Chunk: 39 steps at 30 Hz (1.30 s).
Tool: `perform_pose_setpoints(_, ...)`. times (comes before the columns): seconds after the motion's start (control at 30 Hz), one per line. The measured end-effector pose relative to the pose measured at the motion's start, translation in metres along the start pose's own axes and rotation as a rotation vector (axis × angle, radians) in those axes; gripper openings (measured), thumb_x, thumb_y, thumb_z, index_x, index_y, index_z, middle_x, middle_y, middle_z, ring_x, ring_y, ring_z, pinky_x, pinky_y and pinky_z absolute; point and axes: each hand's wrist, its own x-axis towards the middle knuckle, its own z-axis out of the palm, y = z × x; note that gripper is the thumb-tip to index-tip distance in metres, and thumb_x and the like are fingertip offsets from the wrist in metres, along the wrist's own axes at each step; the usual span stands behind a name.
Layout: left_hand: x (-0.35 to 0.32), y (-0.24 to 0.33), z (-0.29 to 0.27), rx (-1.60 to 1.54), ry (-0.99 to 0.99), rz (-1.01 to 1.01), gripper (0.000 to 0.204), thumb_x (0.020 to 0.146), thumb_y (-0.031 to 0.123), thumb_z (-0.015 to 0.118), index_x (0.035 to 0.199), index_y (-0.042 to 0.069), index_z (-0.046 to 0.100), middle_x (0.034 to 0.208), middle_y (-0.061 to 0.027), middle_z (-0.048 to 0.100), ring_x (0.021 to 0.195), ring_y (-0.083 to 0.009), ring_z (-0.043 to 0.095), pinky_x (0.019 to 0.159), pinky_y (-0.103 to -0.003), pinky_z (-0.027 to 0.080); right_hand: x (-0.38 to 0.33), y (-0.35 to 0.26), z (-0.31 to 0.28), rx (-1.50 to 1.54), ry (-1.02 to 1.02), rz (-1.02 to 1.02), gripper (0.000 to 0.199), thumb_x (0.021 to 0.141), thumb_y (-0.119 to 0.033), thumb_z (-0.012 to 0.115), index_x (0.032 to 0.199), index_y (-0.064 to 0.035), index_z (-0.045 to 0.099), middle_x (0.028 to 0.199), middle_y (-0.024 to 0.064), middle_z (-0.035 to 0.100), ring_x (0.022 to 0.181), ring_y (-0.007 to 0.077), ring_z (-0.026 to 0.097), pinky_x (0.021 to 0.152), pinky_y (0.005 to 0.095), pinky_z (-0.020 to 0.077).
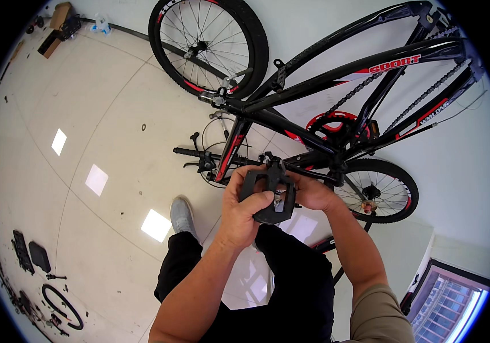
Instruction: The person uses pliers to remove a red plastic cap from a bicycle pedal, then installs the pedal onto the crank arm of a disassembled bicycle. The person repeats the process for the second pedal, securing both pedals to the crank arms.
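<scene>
My left hand (241, 208) is closed around a black bicycle pedal (286, 211), its thumb pressed on the near side of the pedal body. On the other side of the pedal, my right hand (314, 193) has its fingers curled in behind it; what they grip is hidden. Both hands are in front of my body, just below a black and red bicycle frame (290, 94). The frame carries a red and black chainring (339, 121) and a hanging chain (365, 84). Handlebars (190, 151) with brake levers show left of my hands.
A wheel (259, 51) leans at the wall at the upper left of the frame, and another wheel (411, 200) stands at right. Loose parts and a dark tire ring (48, 294) lie on the tiled floor (107, 143) at lower left. An open cardboard box (60, 15) sits far left.
</scene>
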Motion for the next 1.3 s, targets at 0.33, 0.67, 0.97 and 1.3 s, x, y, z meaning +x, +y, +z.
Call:
perform_pose_setpoints(0.33,0.002,-0.003,-0.001,-0.046,-0.008,-0.002,0.043,0.078,-0.001,0.063,0.12,0.002,0.051,0.11,-0.0142,0.064,0.102,-0.0247,0.065,0.097,-0.038,0.048,-0.001,0.028,0.001,0.545,-0.186,-0.173,0.059,0.075,-0.011,0.068,0.132,-0.0054,0.055,0.108,0.0022,0.061,0.1,0.0128,0.056,0.091,0.0276,0.0434)
perform_pose_setpoints(0.67,-0.002,0.0,-0.004,0.024,0.084,-0.094,0.042,0.08,-0.004,0.061,0.12,0.003,0.051,0.106,-0.0128,0.063,0.089,-0.0245,0.067,0.079,-0.041,0.057,-0.009,0.02,0.005,0.502,-0.086,-0.101,0.067,0.066,0.003,0.054,0.133,0.0011,0.053,0.115,0.0061,0.061,0.11,0.0173,0.058,0.103,0.0315,0.0417)
perform_pose_setpoints(0.97,-0.002,-0.003,-0.004,-0.052,0.112,-0.161,0.054,0.079,-0.005,0.062,0.131,0.0,0.048,0.108,-0.0136,0.06,0.091,-0.0265,0.068,0.076,-0.04,0.058,-0.015,0.015,-0.007,0.318,-0.071,-0.02,0.064,0.07,0.005,0.049,0.134,-0.0004,0.052,0.098,0.0022,0.057,0.092,0.0138,0.053,0.091,0.0277,0.0426)
perform_pose_setpoints(1.3,-0.004,-0.001,-0.002,-0.044,0.121,-0.174,0.055,0.079,-0.004,0.062,0.133,0.0,0.049,0.107,-0.0133,0.061,0.095,-0.0264,0.066,0.081,-0.044,0.057,-0.027,0.0,-0.018,0.474,-0.158,0.121,0.062,0.067,0.003,0.055,0.129,0.001,0.05,0.099,0.0082,0.057,0.095,0.021,0.057,0.086,0.032,0.0458)
